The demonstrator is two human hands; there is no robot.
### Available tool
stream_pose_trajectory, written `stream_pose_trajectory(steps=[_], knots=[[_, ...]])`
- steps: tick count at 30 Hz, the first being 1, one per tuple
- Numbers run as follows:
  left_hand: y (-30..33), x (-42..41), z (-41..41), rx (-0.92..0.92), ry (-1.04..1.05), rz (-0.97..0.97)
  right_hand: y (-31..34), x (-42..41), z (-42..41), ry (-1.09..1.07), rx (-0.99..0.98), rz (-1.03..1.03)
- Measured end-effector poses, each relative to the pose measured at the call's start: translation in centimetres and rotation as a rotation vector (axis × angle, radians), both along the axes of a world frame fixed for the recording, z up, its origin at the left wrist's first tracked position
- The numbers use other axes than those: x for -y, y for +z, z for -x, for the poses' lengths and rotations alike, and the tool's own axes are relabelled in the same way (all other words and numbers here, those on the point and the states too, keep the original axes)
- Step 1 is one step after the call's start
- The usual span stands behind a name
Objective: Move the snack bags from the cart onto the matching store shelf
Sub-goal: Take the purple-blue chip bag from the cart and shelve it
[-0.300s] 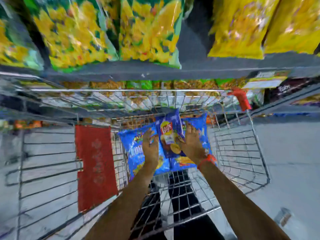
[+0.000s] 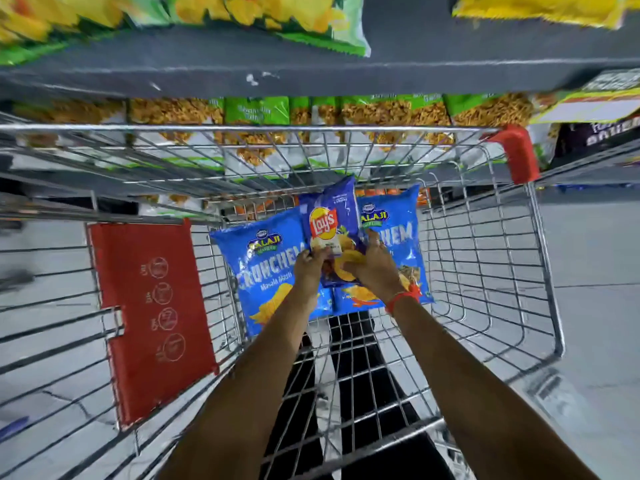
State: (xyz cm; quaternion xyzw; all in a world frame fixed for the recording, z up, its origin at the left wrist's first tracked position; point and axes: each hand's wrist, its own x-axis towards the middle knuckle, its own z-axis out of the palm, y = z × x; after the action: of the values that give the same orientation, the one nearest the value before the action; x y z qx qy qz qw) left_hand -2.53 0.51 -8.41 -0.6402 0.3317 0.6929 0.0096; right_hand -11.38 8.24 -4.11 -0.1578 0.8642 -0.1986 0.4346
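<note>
A dark blue Lay's bag (image 2: pixel 329 216) stands tilted in the wire cart (image 2: pixel 485 244), between two light blue Crunchem bags, one on the left (image 2: pixel 259 265) and one on the right (image 2: pixel 394 230). My left hand (image 2: pixel 308 268) grips the Lay's bag's lower left edge. My right hand (image 2: pixel 374 268), with a red thread at the wrist, holds its lower right side. Both Crunchem bags lie flat on the cart's floor, partly hidden by my hands.
The grey store shelf (image 2: pixel 311 74) runs across just beyond the cart, with green and yellow snack bags (image 2: pixel 277 15) above and green namkeen packs (image 2: pixel 256 112) below. A red child-seat flap (image 2: pixel 152 313) hangs at the cart's left. The cart has a red corner guard (image 2: pixel 516 150).
Both hands have closed in on the Lay's bag's lower edges. The view has tilted down and closer to the cart.
</note>
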Motion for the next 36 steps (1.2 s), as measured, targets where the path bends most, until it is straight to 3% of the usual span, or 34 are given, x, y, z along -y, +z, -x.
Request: stream_pose_trajectory(steps=[5, 10, 17, 29, 36], knots=[[-0.6, 0.2, 0.4, 0.015, 0.109, -0.036, -1.5, -0.3, 1.1, 0.034, 0.008, -0.01], [0.4, 0.0, -0.2, -0.067, -0.004, -0.047, -1.8, -1.7, 2.1, 0.014, 0.084, -0.008], [4.0, 0.1, -1.9, -0.255, -0.122, 0.023, 0.7, -3.3, 2.3, -0.139, 0.237, 0.16], [19.9, 3.5, -7.5, -0.389, -0.04, 0.37, 16.3, -0.6, -1.6, -0.011, 0.34, 0.559], [34.2, 6.8, -9.7, -0.582, 0.023, 0.787, 29.3, 4.4, -3.0, 0.124, 0.221, 0.871]])
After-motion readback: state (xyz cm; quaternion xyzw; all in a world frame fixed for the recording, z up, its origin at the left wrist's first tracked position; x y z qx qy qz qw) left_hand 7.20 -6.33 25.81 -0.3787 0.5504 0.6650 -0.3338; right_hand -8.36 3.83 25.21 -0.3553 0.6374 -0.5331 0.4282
